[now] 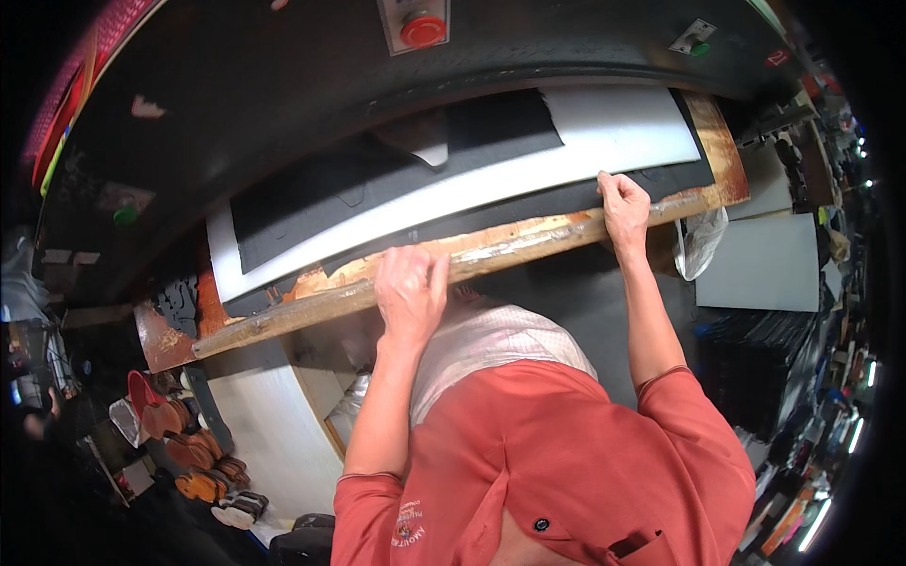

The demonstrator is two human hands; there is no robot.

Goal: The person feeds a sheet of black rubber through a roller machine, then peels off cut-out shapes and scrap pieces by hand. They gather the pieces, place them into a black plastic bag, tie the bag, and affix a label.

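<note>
A white sheet [628, 123] lies across the bed of a dark machine, with a ragged-edged black sheet [321, 203] on top of it. More black material [557, 206] shows beneath, along the near side. Under these is a worn brown board [722, 156] with a rounded, tape-covered front edge [514, 247]. My left hand [411, 288] is curled over that edge left of the middle, thumb held apart; its fingertips are partly hidden. Farther right, my right hand [625, 209] has its fingers pinched at the near rim of the white sheet.
The machine's dark front [283, 104] hangs low over the bed, carrying a red push button [422, 31] and a green button [699, 48]. At right, a pale sheet [760, 264] tops a black stack [755, 368]. Brown shoe-shaped pieces [189, 451] stand at lower left.
</note>
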